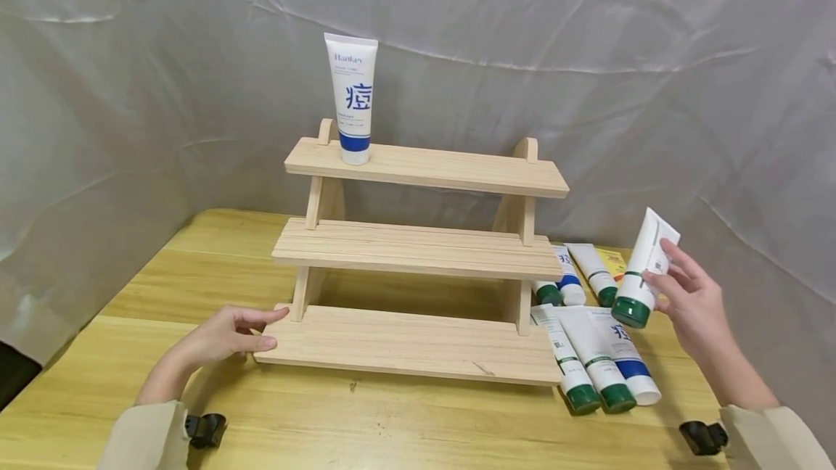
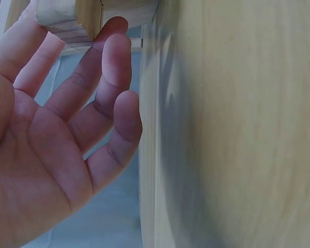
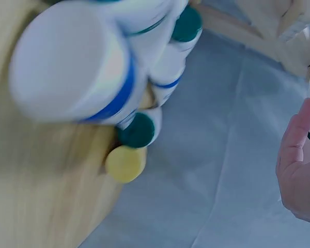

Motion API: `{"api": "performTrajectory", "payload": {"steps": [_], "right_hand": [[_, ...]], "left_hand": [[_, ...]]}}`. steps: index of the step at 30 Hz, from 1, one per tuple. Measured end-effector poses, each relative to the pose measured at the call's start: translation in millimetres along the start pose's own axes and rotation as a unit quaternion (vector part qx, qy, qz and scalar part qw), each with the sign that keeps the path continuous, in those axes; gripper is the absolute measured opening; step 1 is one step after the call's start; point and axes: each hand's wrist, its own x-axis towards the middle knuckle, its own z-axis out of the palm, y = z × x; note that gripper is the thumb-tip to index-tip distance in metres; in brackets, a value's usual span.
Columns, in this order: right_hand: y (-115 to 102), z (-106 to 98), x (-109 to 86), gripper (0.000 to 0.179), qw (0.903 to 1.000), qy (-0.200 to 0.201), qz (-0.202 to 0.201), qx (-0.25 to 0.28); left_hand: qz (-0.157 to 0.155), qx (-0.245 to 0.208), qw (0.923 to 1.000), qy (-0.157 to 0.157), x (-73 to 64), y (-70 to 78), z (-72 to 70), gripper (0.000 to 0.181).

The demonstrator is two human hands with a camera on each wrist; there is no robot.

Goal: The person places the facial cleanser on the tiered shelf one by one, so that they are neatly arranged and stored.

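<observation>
A three-tier wooden display shelf [image 1: 418,249] stands in the middle of the table. My left hand [image 1: 225,336] grips the left end of its bottom board, thumb at the front; in the left wrist view the other fingers [image 2: 116,62] curve beside and below the wood. My right hand [image 1: 695,303] holds up a white tube [image 1: 656,238] with a green cap, tilted with the cap down, between thumb and fingers. Only part of that tube shows in the right wrist view. A white tube with a blue band [image 1: 355,104] stands upright on the top board, left side.
Right of the shelf lie several tubes in two rows, among them a green-capped tube [image 1: 604,376] and a blue-banded tube [image 1: 630,357]. A yellow item [image 1: 612,264] lies behind them, its yellow round end [image 3: 125,164] visible in the right wrist view. Grey cloth [image 1: 588,56] hangs behind the table.
</observation>
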Motion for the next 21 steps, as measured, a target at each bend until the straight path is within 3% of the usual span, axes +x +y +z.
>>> {"api": "performTrajectory", "payload": {"steps": [5, 15, 21], "right_hand": [[-3, 18, 5.2, 0.056, 0.9999, -0.013, -0.003, -0.008], [-12, 52, 17.3, 0.063, 0.997, 0.02, 0.007, -0.074], [-15, 77, 24.4, 0.049, 0.998, -0.017, -0.029, -0.053]], "left_hand": [[-0.004, 0.002, 1.0, 0.0, 0.5, 0.2, 0.0, 0.054], [-0.007, 0.0, 1.0, 0.0, 1.3, -0.2, 0.0, 0.054], [0.006, 0.001, 1.0, -0.001, 0.4, -1.0, -0.1, 0.054]]}}
